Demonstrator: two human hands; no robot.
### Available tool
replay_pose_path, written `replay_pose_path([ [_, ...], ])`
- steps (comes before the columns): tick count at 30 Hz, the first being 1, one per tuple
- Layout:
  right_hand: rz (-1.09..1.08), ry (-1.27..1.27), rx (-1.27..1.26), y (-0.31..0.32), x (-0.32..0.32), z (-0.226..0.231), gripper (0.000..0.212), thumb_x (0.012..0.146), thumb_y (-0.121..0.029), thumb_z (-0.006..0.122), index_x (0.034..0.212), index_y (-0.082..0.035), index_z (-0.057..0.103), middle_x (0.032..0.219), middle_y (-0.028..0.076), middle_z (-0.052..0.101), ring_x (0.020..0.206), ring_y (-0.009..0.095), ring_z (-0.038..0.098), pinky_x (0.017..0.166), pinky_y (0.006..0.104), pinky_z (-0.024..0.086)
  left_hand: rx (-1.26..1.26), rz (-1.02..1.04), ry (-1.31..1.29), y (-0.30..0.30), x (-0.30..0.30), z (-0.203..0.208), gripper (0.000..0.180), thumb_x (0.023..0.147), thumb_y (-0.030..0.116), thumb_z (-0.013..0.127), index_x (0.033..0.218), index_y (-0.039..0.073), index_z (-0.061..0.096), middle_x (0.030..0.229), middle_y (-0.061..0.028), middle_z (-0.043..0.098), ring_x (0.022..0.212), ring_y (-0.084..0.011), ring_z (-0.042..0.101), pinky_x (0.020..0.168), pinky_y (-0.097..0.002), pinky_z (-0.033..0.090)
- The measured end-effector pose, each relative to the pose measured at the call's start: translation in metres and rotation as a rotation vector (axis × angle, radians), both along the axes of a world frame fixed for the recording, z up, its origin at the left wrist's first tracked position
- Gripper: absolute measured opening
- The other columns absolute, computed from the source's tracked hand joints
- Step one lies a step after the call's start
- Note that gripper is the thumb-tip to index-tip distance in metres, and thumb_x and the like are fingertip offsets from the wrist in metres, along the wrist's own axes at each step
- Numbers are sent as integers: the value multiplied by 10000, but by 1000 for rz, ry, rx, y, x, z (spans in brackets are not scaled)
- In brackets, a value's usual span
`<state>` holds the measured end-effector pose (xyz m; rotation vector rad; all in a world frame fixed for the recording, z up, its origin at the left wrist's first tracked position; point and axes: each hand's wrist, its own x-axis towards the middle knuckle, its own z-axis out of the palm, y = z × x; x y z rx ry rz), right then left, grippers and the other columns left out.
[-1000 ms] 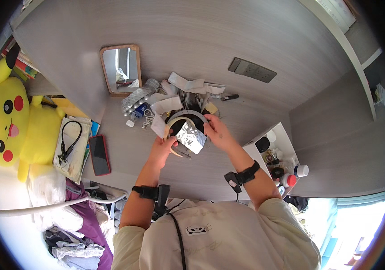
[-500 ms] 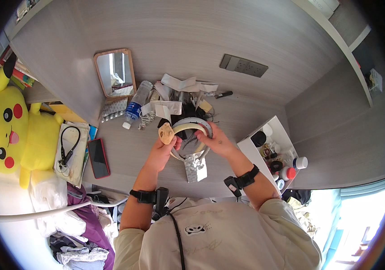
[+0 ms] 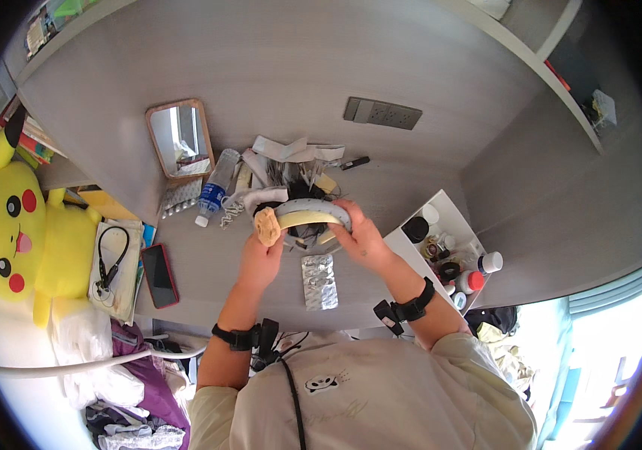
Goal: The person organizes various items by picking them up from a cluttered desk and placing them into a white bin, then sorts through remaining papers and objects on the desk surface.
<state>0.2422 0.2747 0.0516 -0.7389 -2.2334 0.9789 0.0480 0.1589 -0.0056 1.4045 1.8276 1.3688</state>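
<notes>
Between my two hands is a pair of headbands, a grey-blue one [image 3: 307, 204] and a cream one [image 3: 304, 218], close together. A tan animal-shaped ornament [image 3: 267, 226] sits at their left end. My left hand [image 3: 262, 256] is closed round that end, its fingers partly hidden by the ornament. My right hand [image 3: 362, 234] grips the right side, thumb on the inside. Just beyond lies a heap of black hair-like strands [image 3: 302, 184] and paper strips [image 3: 287, 150]. A silver blister pack [image 3: 319, 282] lies on the desk nearer my body.
At left are a plastic bottle [image 3: 216, 189], a framed mirror [image 3: 180, 139], a phone [image 3: 159, 276], neckband earphones [image 3: 113, 259] and a yellow plush toy [image 3: 17, 225]. On the right stands a white box [image 3: 403, 259] of jars and small items. A socket strip [image 3: 382, 113] is on the back panel.
The headbands have tilted and moved away from the blister pack, which now shows whole. Both hands keep their hold. The whole view has shifted slightly.
</notes>
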Motion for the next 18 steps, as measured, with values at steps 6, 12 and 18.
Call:
replay_pose_path([
  [6,2,-125,294,-15,11,10,368,890,-155,594,1193,-10,446,996,224,594,888,390,595,764,388,476,-110,13,329,-14,0,28,288,895,192,564,1134,33,540,970,-204,624,862,-365,606,692,-389,497],
  [12,-12,-82,-124,-26,16,20,413,890,-177,582,1218,1,406,1005,244,604,873,416,599,766,451,473,107,-182,-426,-20,25,30,344,1005,279,388,1225,17,426,1013,-50,590,827,-135,530,757,-299,455],
  [18,85,57,65,-40,15,16,532,912,-168,559,1331,12,286,1078,202,588,945,337,613,826,383,469,230,-120,-813,-22,36,31,369,1001,333,390,1256,66,404,912,-34,478,727,-124,445,702,-329,462],
])
